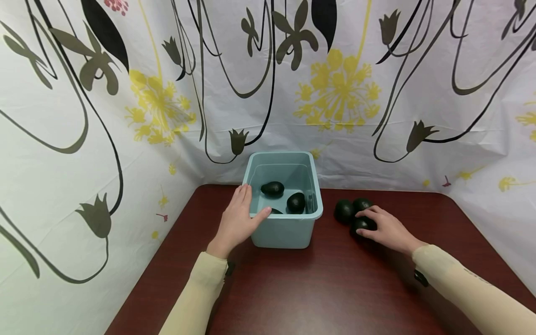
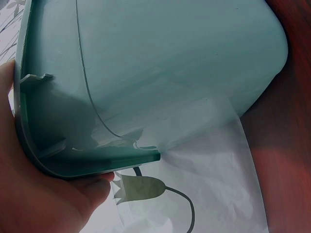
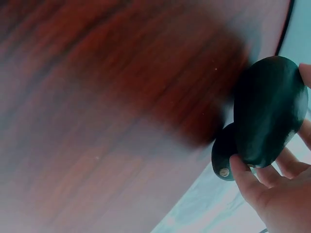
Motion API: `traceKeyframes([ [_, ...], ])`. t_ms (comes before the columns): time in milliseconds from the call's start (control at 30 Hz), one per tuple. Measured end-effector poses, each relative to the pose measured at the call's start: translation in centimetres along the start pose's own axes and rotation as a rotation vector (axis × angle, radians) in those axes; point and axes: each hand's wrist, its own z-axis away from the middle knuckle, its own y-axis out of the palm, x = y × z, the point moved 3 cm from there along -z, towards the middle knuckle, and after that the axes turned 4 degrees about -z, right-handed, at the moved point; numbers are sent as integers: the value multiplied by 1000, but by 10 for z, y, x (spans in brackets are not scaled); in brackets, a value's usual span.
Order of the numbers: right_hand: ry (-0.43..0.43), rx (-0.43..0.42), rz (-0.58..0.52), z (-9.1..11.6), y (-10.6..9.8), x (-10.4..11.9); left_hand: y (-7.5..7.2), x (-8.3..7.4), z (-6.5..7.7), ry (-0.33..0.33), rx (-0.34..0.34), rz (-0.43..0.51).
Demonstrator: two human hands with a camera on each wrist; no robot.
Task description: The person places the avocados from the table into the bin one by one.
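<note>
Right hand (image 1: 389, 229) grips an avocado (image 1: 362, 225), two others (image 1: 344, 211) just beside; farther left, straight-fingered left hand (image 1: 237, 221) touches the bin (image 1: 284, 233).

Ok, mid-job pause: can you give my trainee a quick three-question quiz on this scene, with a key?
1. Multiple choice: what does the right hand have hold of?
A) A spoon
B) An avocado
C) A cup

2. True or false: the left hand touches the rim of the bin.

3. Count: in the head view, how many avocados are outside the bin, including the one in hand?

Key:
1. B.
2. True; it is at the bin's near left corner.
3. Three: the one in hand and two more avocados beside it.
</note>
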Motion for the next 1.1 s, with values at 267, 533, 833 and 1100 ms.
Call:
traceKeyframes([
  [267,-8,5,-4,5,0,-3,-1,0,1,5,-3,0],
  [533,-15,5,-9,8,2,-1,0,0,1,3,-1,2],
  [833,-18,0,-4,10,5,5,3,1,1,-4,3,5],
  [1100,-29,-30,-1,9,4,13,1,1,0,-1,-3,4],
])
